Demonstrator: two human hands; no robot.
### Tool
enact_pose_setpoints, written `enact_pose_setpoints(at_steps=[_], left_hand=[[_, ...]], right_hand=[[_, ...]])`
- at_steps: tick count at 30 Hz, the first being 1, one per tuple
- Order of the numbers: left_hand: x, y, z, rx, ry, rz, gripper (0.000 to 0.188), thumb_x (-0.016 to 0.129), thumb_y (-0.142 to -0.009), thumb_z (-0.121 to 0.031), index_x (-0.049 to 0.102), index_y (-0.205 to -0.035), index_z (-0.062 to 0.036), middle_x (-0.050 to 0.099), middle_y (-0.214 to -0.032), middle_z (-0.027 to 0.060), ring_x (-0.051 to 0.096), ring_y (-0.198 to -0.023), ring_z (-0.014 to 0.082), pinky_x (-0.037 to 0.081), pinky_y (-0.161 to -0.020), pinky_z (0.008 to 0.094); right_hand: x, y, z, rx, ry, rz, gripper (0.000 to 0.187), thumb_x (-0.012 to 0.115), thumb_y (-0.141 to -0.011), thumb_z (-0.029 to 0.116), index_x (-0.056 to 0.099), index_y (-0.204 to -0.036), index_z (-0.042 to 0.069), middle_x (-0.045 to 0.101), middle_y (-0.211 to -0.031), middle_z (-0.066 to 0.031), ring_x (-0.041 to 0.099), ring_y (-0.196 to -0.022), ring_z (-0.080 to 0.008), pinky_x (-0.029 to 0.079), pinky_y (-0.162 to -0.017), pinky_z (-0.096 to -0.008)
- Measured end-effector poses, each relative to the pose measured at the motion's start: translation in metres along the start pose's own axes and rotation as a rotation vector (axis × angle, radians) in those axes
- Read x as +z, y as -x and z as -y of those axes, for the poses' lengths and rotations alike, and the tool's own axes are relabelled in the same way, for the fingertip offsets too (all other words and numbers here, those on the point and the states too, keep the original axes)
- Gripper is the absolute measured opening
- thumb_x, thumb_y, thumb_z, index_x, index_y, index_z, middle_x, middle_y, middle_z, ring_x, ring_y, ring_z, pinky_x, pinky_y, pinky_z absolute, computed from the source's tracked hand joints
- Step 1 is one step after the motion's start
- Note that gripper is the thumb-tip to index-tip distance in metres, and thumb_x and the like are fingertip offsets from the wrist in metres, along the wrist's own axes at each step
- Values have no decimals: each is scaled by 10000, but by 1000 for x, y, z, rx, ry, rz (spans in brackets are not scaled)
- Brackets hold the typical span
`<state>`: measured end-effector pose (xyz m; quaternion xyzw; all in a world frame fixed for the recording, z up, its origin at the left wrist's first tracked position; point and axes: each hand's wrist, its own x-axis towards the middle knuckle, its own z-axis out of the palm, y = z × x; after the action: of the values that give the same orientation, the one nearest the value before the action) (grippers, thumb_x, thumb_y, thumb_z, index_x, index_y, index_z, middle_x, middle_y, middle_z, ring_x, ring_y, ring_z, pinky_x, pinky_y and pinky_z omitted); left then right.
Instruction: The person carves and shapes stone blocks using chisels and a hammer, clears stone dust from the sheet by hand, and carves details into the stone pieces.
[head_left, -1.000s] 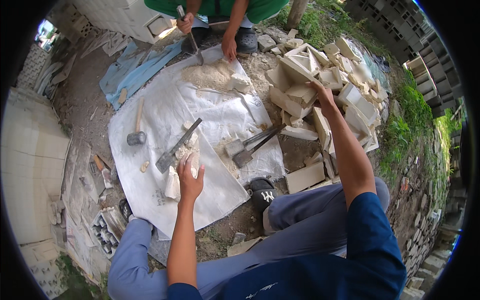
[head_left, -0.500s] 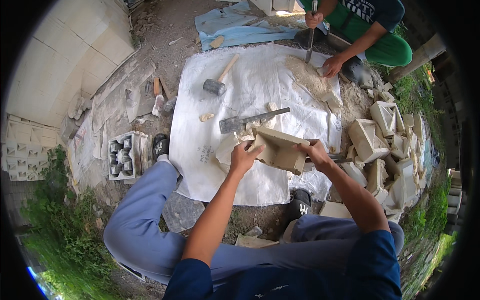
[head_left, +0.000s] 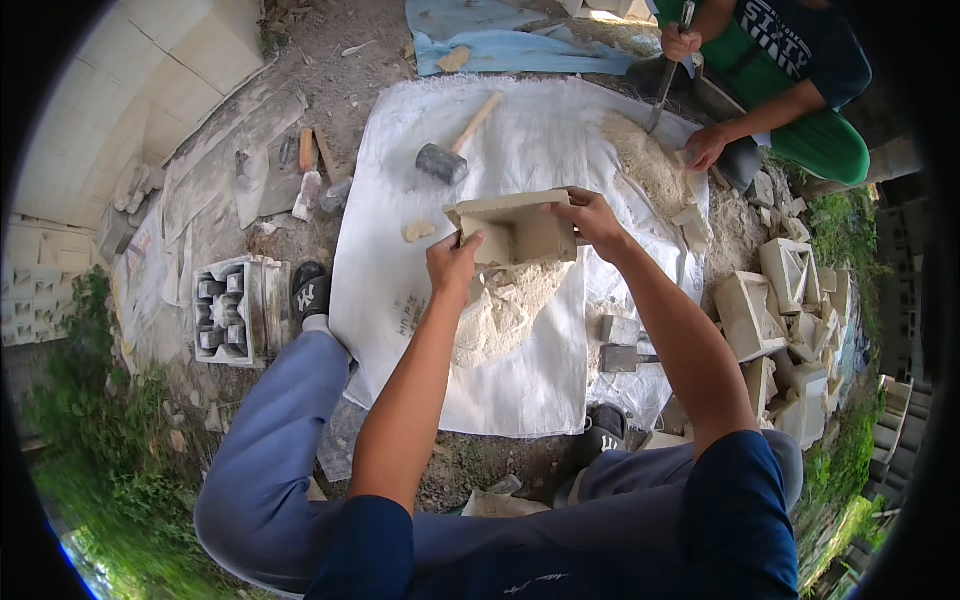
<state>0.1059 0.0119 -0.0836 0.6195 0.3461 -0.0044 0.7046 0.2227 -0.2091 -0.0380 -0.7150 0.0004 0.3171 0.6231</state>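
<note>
Over a white woven sheet [head_left: 400,160], my left hand [head_left: 455,262] and my right hand [head_left: 590,222] hold a cream, box-shaped hollow block piece [head_left: 545,240] between them. The left grips its near left edge, thumb on top. At the right end, my right hand is wrapped round the far corner. The open hollow shows, with a rough broken edge. Just below the block lies a heap of pale crumbs and chunks [head_left: 510,312], partly hidden by my left hand. A wooden-handled mallet with a dark head [head_left: 442,165] lies farther off on the sheet.
Dark metal tool heads [head_left: 625,357] lie beyond my right forearm. Broken block pieces [head_left: 750,315] pile up at right. A grey block mould [head_left: 228,310] stands by my left foot. At the far right, another person's hand [head_left: 682,43] holds a metal bar [head_left: 668,90] over rubble.
Both hands have carried the block piece farther away from me, and its tilt has changed. More of the crumb heap shows beneath it. My view has shifted somewhat.
</note>
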Motion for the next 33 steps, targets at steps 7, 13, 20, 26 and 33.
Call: enact_pose_setpoints(at_steps=[7,13,20,26,33], left_hand=[[10,-77,-14,150,-11,-99,370,798,-822,-165,728,-1119,46,752,-981,132,656,-835,138,507,-786,298],[13,-89,6,140,-235,-102,375,773,-853,-221,722,-1106,51,754,-955,116,656,-817,139,507,-776,316],[-17,-102,36,198,-235,-72,383,770,-862,-272,731,-1108,18,753,-893,106,634,-760,149,505,-758,330],[-8,-88,24,79,-373,-13,370,759,-871,-324,741,-1029,11,743,-860,110,631,-761,162,503,-747,353],[-19,-77,15,277,-679,-58,477,696,-916,-406,697,-1147,12,741,-970,192,706,-903,308,522,-829,389]], right_hand=[[4,-91,-32,-213,163,-97,489,715,-897,193,584,-1326,0,652,-1238,-167,670,-1050,-262,538,-916,-362],[5,-101,-71,-373,399,-164,444,686,-908,196,589,-1328,89,636,-1212,-181,680,-1039,-329,533,-897,-396],[26,-78,-58,-376,548,-223,363,688,-923,186,619,-1262,75,626,-1181,-196,670,-1050,-368,543,-905,-414],[12,-64,-57,-337,580,-208,381,696,-909,192,624,-1259,60,631,-1186,-191,681,-1023,-365,549,-891,-423],[17,-61,-50,-295,651,-202,408,667,-902,276,625,-1255,75,649,-1158,-209,646,-1056,-409,505,-925,-474]])
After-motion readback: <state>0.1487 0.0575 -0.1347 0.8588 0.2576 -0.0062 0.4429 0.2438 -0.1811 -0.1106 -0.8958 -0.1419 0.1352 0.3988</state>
